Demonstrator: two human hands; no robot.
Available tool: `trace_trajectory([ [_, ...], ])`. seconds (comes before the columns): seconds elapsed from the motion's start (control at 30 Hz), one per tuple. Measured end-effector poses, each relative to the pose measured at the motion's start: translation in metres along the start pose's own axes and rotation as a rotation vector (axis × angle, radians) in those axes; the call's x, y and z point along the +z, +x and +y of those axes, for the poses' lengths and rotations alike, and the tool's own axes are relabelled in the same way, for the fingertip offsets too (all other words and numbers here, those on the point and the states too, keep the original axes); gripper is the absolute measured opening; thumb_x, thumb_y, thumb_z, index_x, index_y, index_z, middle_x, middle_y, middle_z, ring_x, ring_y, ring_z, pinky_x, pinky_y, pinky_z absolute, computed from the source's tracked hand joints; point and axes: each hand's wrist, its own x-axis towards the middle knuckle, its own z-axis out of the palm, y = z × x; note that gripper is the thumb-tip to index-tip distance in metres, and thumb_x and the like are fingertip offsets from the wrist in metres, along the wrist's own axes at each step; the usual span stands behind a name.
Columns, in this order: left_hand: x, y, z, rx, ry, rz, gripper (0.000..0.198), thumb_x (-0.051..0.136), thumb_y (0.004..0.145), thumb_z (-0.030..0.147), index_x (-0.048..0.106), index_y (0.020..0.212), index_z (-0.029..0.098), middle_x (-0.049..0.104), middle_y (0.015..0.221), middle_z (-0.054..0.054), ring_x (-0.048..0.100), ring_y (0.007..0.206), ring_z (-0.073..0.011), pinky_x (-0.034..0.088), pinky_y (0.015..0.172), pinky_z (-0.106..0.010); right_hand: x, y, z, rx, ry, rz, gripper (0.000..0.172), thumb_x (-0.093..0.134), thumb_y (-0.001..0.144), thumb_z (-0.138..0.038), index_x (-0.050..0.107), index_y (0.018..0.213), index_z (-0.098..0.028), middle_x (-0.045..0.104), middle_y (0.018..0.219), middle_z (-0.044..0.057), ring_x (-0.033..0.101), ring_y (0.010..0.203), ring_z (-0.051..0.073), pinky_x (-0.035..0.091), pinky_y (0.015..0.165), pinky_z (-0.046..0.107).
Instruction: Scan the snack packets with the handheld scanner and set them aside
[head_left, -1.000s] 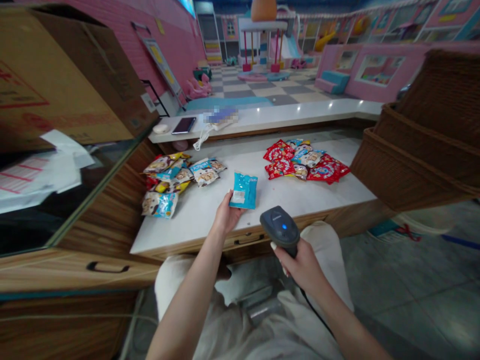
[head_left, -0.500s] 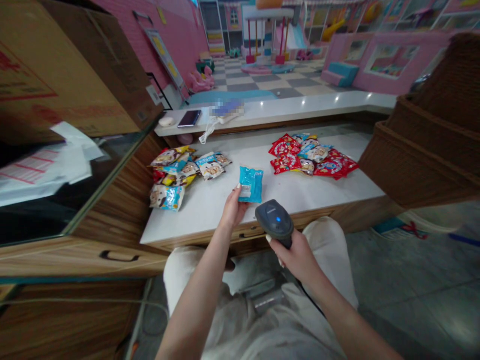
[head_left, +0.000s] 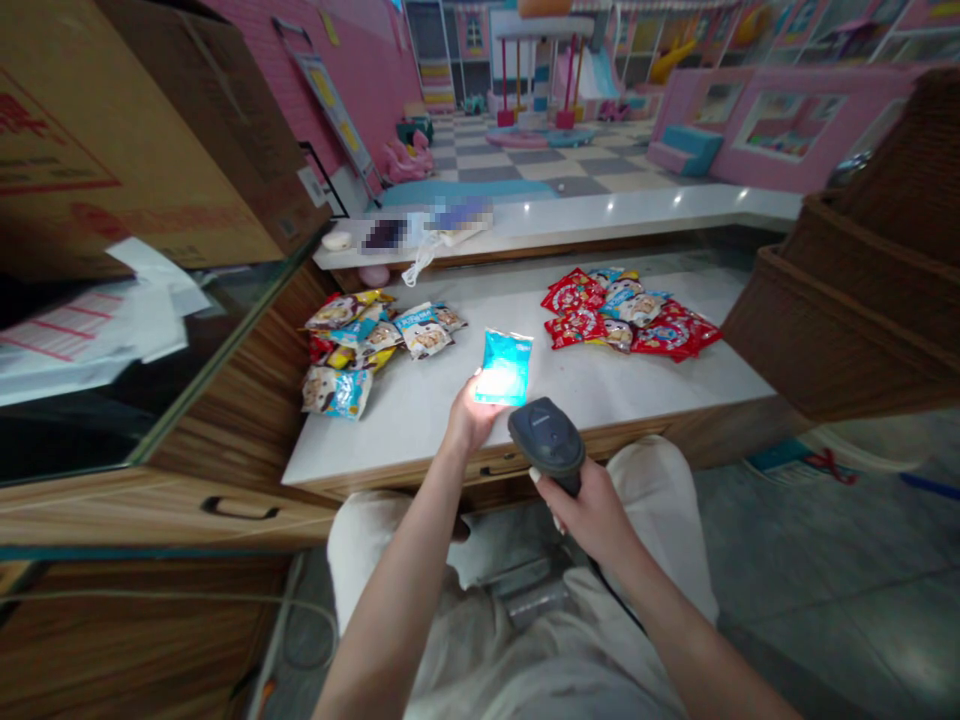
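Observation:
My left hand (head_left: 466, 420) pinches the lower edge of a small blue snack packet (head_left: 505, 367) and holds it just above the white counter (head_left: 420, 420). Bright light falls on the packet's lower part and on my fingers. My right hand (head_left: 589, 510) is wrapped round the grip of a dark grey barcode scanner (head_left: 546, 438), whose head points at the packet from close below and to the right. A black cable runs from the scanner down along my right forearm.
A pile of yellow and blue snack packets (head_left: 360, 345) lies on the counter's left. A pile of red packets (head_left: 630, 320) lies at the right. Brown wicker baskets (head_left: 847, 300) stand at the right edge. A large cardboard box (head_left: 135, 150) and papers (head_left: 97, 320) sit on the left.
The scanner has come closer to the blue packet. The packet's lower part and my left fingers are now lit up brightly. The scanner's blue indicator light no longer shows.

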Motion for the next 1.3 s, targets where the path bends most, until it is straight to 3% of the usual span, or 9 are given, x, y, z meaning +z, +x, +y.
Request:
trace_trajectory([
  [0.1, -0.002, 0.002, -0.001, -0.027, 0.014, -0.041, 0.029, 0.070, 0.107, 0.041, 0.080, 0.119, 0.017, 0.088, 0.105, -0.010, 0.083, 0.101, -0.0262, 0.067, 0.099, -0.041, -0.001, 0.000, -0.001, -0.001, -0.007, -0.007, 0.023, 0.066, 0.086, -0.047, 0.059, 0.072, -0.030, 0.057, 0.047, -0.001, 0.068, 0.051, 0.025, 0.046, 0.047, 0.028],
  [0.3, -0.004, -0.001, 0.001, 0.010, -0.010, 0.018, 0.021, 0.073, 0.105, 0.034, 0.079, 0.111, 0.016, 0.086, 0.095, -0.006, 0.081, 0.086, -0.0206, 0.066, 0.090, -0.033, -0.001, -0.001, 0.000, 0.022, 0.003, -0.006, 0.023, 0.067, 0.085, -0.048, 0.060, 0.074, -0.030, 0.058, 0.047, -0.003, 0.057, 0.041, 0.020, 0.045, 0.045, 0.029],
  [0.57, 0.005, -0.013, 0.005, 0.038, -0.052, 0.057, 0.015, 0.070, 0.106, 0.030, 0.077, 0.109, 0.018, 0.086, 0.095, -0.006, 0.080, 0.081, -0.0191, 0.065, 0.079, -0.029, -0.006, -0.004, 0.006, 0.035, 0.008, 0.006, 0.025, 0.070, 0.085, -0.050, 0.062, 0.073, -0.030, 0.058, 0.046, -0.001, 0.068, 0.048, 0.025, 0.045, 0.044, 0.028],
  [0.67, 0.005, -0.011, 0.018, 0.135, 0.039, 0.048, 0.023, 0.079, 0.101, 0.038, 0.078, 0.114, 0.019, 0.087, 0.103, -0.007, 0.082, 0.095, -0.0227, 0.065, 0.085, -0.033, -0.013, -0.004, 0.008, 0.049, -0.001, 0.018, 0.028, 0.071, 0.086, -0.052, 0.061, 0.071, -0.030, 0.059, 0.047, 0.001, 0.073, 0.054, 0.028, 0.047, 0.045, 0.028],
  [0.73, 0.007, -0.007, 0.037, 0.301, 0.202, 0.052, 0.030, 0.080, 0.101, 0.041, 0.079, 0.124, 0.021, 0.087, 0.118, -0.009, 0.081, 0.118, -0.0274, 0.064, 0.100, -0.038, -0.017, -0.004, 0.011, 0.059, -0.004, 0.018, 0.030, 0.072, 0.086, -0.053, 0.060, 0.070, -0.031, 0.061, 0.048, 0.002, 0.075, 0.058, 0.029, 0.049, 0.046, 0.028],
  [0.9, 0.005, 0.015, 0.107, 0.894, 1.015, 0.174, 0.046, 0.076, 0.105, 0.027, 0.073, 0.151, 0.023, 0.067, 0.167, -0.014, 0.050, 0.166, -0.0347, 0.031, 0.142, -0.055, -0.020, -0.005, 0.020, 0.070, 0.011, 0.030, 0.033, 0.073, 0.087, -0.054, 0.059, 0.068, -0.031, 0.059, 0.046, 0.001, 0.076, 0.059, 0.028, 0.049, 0.045, 0.027],
  [1.03, -0.011, 0.037, 0.139, 0.966, 1.499, 0.313, 0.047, 0.072, 0.101, 0.010, 0.071, 0.148, 0.014, 0.056, 0.177, -0.016, 0.034, 0.175, -0.0383, 0.010, 0.147, -0.064, -0.022, -0.005, 0.020, 0.082, 0.028, 0.035, 0.033, 0.074, 0.087, -0.054, 0.059, 0.069, -0.030, 0.058, 0.046, 0.000, 0.072, 0.053, 0.026, 0.047, 0.043, 0.026],
  [1.17, -0.023, 0.052, 0.140, 0.930, 1.368, 0.289, 0.031, 0.079, 0.094, 0.013, 0.080, 0.124, 0.021, 0.063, 0.172, -0.009, 0.029, 0.177, -0.0393, -0.001, 0.148, -0.064, -0.027, -0.002, 0.017, 0.100, 0.048, 0.031, 0.034, 0.076, 0.085, -0.054, 0.058, 0.068, -0.030, 0.056, 0.046, -0.001, 0.065, 0.046, 0.023, 0.044, 0.040, 0.027],
  [1.3, -0.007, 0.058, 0.115, 0.966, 1.090, 0.081, 0.043, 0.088, 0.086, 0.021, 0.080, 0.128, 0.027, 0.058, 0.176, -0.006, 0.016, 0.181, -0.0381, -0.010, 0.148, -0.055, -0.031, 0.000, 0.021, 0.109, 0.086, 0.044, 0.032, 0.076, 0.084, -0.053, 0.058, 0.070, -0.030, 0.055, 0.046, -0.003, 0.056, 0.040, 0.020, 0.043, 0.039, 0.027],
])
